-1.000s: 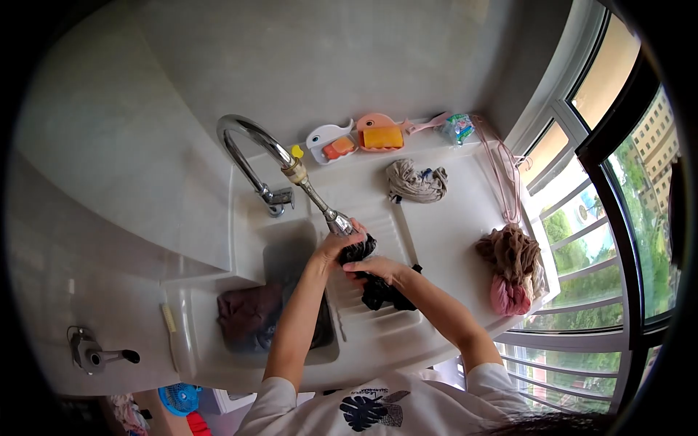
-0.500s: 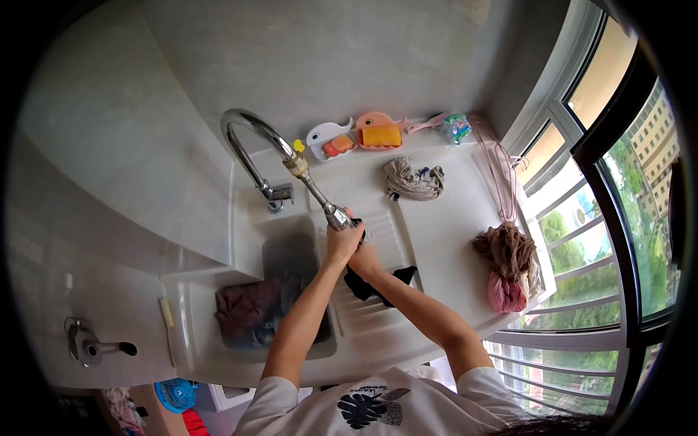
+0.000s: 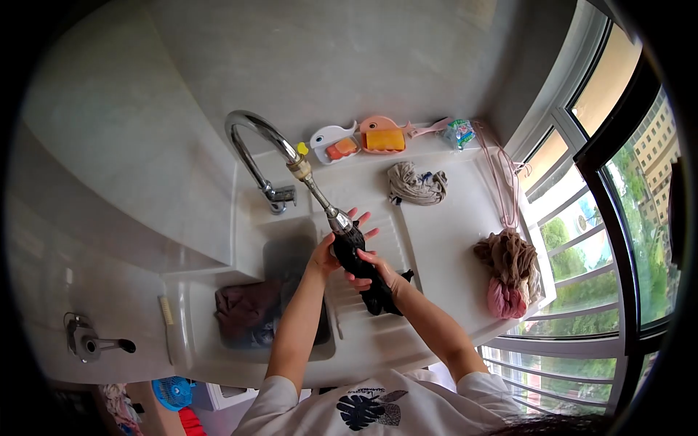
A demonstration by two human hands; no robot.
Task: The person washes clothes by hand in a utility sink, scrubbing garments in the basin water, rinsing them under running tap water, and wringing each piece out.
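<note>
Beneath the metal faucet nozzle (image 3: 339, 220), a wet black cloth (image 3: 355, 253) hangs in a bunched strip over the ridged washboard (image 3: 354, 317). My left hand (image 3: 325, 254) is under the cloth's upper end, its fingers spread beyond the far side. Lower down, my right hand (image 3: 384, 272) has thumb and fingers wrapped round the cloth. The cloth's lower end reaches the washboard; its exact kind cannot be made out. To the left, dark red-brown clothing (image 3: 246, 304) soaks in the cloudy water of the sink basin (image 3: 331, 341).
A twisted beige cloth (image 3: 416, 183) lies on the counter (image 3: 447, 247). Brown clothing (image 3: 507, 256) and pink clothing (image 3: 507, 299) are piled at the right edge, near pink hangers (image 3: 502, 182). Whale-shaped soap dishes (image 3: 333, 134) stand at the back. A brush (image 3: 167, 312) rests on the left rim.
My hands were closed together round the cloth under the nozzle. Now my left fingers are spread, and my right hand grips the cloth lower, with the cloth stretched out between them.
</note>
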